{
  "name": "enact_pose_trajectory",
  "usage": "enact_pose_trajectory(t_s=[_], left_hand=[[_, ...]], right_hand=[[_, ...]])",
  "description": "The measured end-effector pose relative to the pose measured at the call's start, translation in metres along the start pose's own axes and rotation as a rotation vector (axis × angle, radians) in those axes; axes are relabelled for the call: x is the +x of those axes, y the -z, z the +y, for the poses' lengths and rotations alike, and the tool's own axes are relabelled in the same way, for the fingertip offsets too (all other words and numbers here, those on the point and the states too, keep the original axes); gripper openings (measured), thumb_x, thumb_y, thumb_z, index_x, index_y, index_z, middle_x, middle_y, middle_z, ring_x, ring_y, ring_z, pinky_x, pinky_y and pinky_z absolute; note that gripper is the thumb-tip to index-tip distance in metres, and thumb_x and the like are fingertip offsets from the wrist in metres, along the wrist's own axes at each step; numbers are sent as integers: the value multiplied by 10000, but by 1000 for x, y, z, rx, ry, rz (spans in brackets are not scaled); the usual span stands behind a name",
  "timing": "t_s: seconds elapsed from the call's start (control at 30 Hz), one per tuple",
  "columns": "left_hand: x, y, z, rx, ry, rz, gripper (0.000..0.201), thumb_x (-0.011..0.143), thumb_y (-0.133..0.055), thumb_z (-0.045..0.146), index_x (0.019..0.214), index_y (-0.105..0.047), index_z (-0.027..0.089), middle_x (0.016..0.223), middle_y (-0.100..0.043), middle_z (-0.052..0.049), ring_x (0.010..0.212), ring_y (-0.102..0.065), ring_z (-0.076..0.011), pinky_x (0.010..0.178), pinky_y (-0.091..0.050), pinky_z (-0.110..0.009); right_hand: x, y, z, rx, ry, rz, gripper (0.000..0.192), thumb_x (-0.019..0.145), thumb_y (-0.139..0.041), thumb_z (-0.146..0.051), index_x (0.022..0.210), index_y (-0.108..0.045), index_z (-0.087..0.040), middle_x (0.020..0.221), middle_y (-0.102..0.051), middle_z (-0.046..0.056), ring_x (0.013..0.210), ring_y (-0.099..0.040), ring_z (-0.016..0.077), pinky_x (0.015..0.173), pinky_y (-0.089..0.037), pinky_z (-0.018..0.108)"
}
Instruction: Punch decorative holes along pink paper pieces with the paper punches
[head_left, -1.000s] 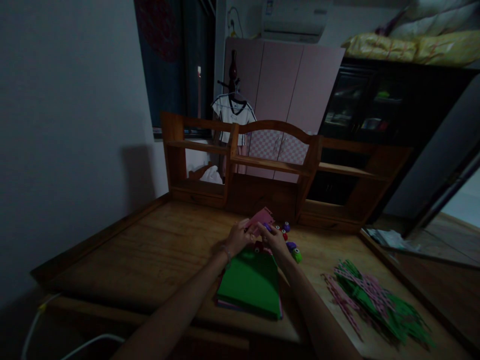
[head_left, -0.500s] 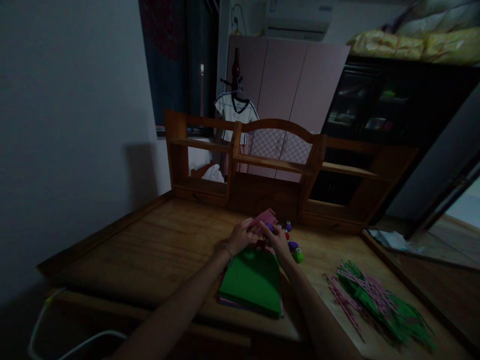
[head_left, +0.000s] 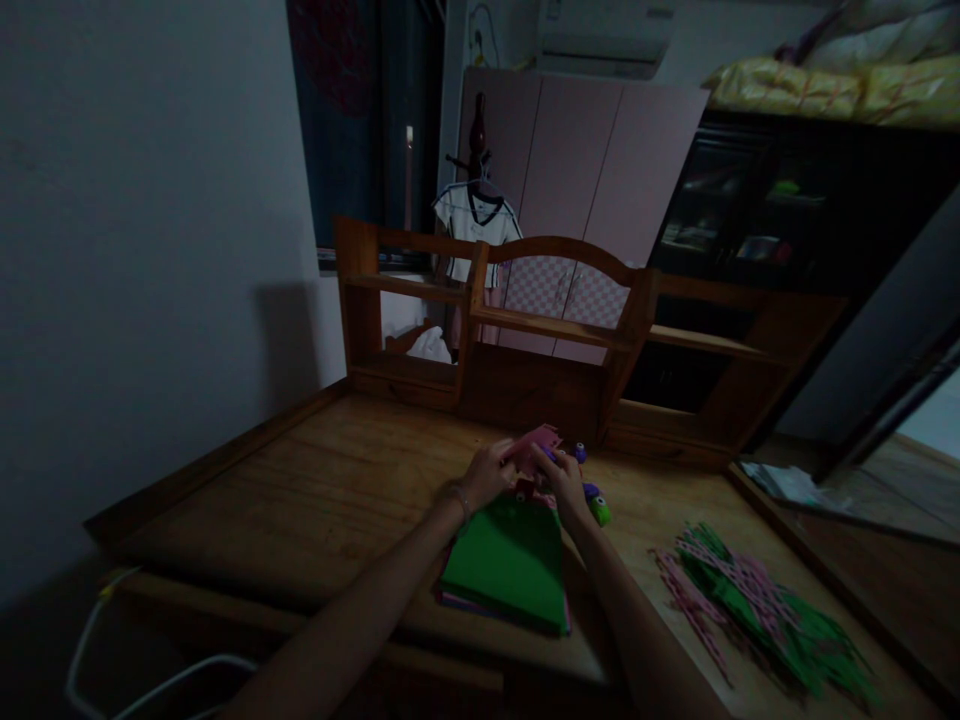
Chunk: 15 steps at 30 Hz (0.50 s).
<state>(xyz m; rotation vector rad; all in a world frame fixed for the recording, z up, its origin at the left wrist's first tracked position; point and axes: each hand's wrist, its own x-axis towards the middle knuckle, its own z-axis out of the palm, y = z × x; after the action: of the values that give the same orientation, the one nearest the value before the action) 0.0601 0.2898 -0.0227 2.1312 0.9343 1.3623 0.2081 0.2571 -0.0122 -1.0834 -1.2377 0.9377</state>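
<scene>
My left hand (head_left: 489, 474) is closed on a pink sheet (head_left: 541, 437) with a notched far edge, tilted up above the table. My right hand (head_left: 562, 480) is closed around a small purple paper punch (head_left: 550, 453) at the sheet's right side; the fingers partly cover it. Under and in front of both hands lies a stack of square sheets, a green sheet (head_left: 510, 565) on top. A dark red punch (head_left: 523, 490) rests at the stack's far edge. Just beyond my right hand are a green punch (head_left: 600, 511) and another purple punch (head_left: 580, 453).
On the right of the wooden table (head_left: 360, 470) lies a pile of green and pink cut strips (head_left: 757, 600), some with holes. A wooden shelf unit (head_left: 555, 325) stands along the back edge. A white cable (head_left: 82, 640) hangs at the near left.
Both hands stay at the pink sheet, which sits slightly lower and flatter. The whole view has shifted a little; the stack and strips lie as before.
</scene>
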Motion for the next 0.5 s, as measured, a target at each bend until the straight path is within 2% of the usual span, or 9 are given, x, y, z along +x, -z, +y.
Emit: enact_pose_trajectory(t_s=[0.07, 0.17, 0.33, 0.5], left_hand=[[-1, -1, 0, -8, -33, -11, 279, 781, -489, 137, 990, -672, 162, 932, -672, -60, 827, -593, -168, 752, -443, -243], [-2, -2, 2, -24, -3, -1, 231, 829, -483, 230, 911, -680, 142, 831, -672, -54, 735, -586, -150, 668, -425, -224], [-4, -2, 5, -63, 82, -4, 391, 857, -479, 404, 692, -648, 92, 605, -603, -32, 557, -517, -110, 521, -340, -204], [-3, -5, 0, -44, 89, 19, 396, 829, -523, 423, 673, -649, 81, 585, -587, -21, 521, -472, -93, 494, -297, -205]], right_hand=[[2, 2, 3, 18, -17, -19, 449, 651, -661, -597, 622, -553, -162, 466, -473, -39, 376, -360, 73, 379, -236, 213], [2, 3, 4, 59, -15, -36, 437, 647, -675, -579, 624, -541, -164, 481, -462, -42, 382, -351, 66, 376, -237, 206], [0, 1, 0, 140, -53, -53, 431, 628, -692, -570, 655, -543, -167, 502, -467, -43, 382, -346, 62, 364, -236, 204], [0, 2, 1, 153, -70, -62, 428, 632, -687, -572, 650, -537, -171, 465, -415, -63, 363, -298, 55, 356, -216, 207]])
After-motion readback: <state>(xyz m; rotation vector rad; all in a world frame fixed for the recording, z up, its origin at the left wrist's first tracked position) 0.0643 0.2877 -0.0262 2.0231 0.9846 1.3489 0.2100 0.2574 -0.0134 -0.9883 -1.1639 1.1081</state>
